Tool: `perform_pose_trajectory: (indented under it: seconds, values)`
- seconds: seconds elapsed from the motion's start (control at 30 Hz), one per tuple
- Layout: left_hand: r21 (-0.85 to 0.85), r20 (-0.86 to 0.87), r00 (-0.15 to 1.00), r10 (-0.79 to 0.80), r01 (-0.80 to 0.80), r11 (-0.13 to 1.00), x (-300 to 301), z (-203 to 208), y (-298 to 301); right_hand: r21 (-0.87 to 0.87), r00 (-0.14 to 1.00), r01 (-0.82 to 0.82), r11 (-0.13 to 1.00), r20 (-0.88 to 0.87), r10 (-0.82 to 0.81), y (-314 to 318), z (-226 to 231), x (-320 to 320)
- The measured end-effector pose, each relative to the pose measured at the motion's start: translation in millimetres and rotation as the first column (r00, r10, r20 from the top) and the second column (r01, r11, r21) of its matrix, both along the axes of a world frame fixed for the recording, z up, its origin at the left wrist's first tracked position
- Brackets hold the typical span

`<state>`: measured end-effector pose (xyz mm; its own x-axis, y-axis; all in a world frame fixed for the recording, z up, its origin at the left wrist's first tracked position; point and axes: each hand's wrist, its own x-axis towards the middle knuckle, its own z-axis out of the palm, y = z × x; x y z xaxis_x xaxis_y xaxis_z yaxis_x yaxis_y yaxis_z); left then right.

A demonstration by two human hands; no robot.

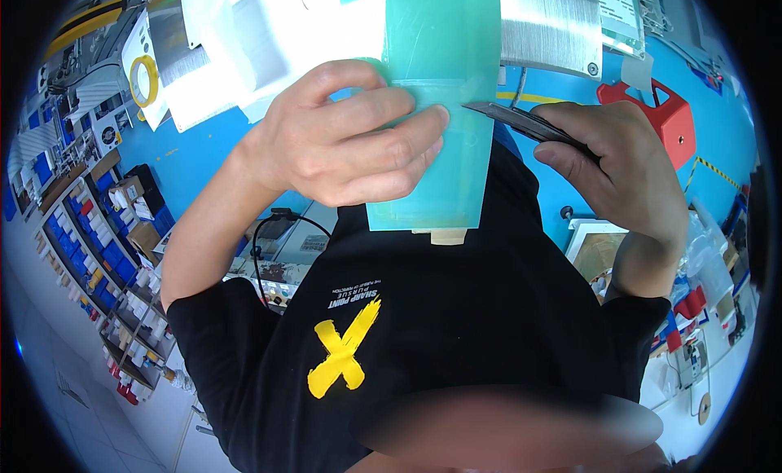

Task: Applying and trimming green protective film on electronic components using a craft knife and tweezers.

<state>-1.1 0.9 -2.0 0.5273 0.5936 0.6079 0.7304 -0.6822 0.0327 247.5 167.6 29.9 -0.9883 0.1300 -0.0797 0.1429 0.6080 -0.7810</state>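
Note:
A translucent green sheet (440, 171) runs down the middle, over the front of my black shirt, with a tan tab at its lower end. My left hand (358, 135) has its fingers closed over the sheet's left side, fingertips pressed on its face. In my right hand (615, 159) is a dark utility knife (529, 124), gripped between thumb and fingers. Its pointed tip lies over the right part of the sheet, close to a crosswise line. Whether the tip touches the sheet I cannot tell.
Brushed metal plates (554, 33) stand behind the sheet, with strong glare at the left. A red object with a handle opening (656, 123) is at the right. Yellow tape (145, 80) hangs at the upper left. Shelves with blue bins (90, 237) line the far left.

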Motion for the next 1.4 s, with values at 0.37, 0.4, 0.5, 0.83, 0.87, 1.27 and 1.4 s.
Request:
perform_pose_trajectory:
  seconds: [0.37, 0.4, 0.5, 0.83, 0.87, 1.27, 1.4]
  values:
    - [0.001, 0.002, 1.000, 0.003, -0.003, 1.000, 0, 4, 0, -0.043, 1.000, 0.011, 0.999, -0.009, -0.012, 1, 1, 3]
    - [-0.009, 0.004, 1.000, -0.002, 0.002, 1.000, 0, 5, 1, -0.044, 0.999, 0.027, 0.999, -0.017, -0.027, 1, 1, 4]
    - [-0.032, -0.009, 1.000, 0.002, -0.003, 0.999, -1, 8, 0, -0.035, 0.999, 0.040, 0.999, -0.014, -0.040, -2, -1, 5]
    - [-0.107, -0.083, 0.997, 0.006, -0.015, 0.994, -4, 10, -3, 0.007, 0.999, 0.044, 0.999, 0.000, -0.044, -8, -4, 1]
    - [-0.139, -0.101, 0.995, 0.009, -0.024, 0.990, -5, 11, -3, 0.016, 0.999, 0.048, 0.999, -0.005, -0.048, -8, -4, 1]
    - [-0.472, 0.050, 0.983, 0.177, -0.133, 0.872, 3, 34, 3, 0.004, 0.995, 0.085, 0.996, 0.052, -0.085, -10, -6, 4]
    - [-0.478, 0.121, 0.957, 0.264, -0.177, 0.860, 13, 32, 17, 0.038, 0.998, 0.066, 0.997, 0.017, -0.067, -11, -6, 5]
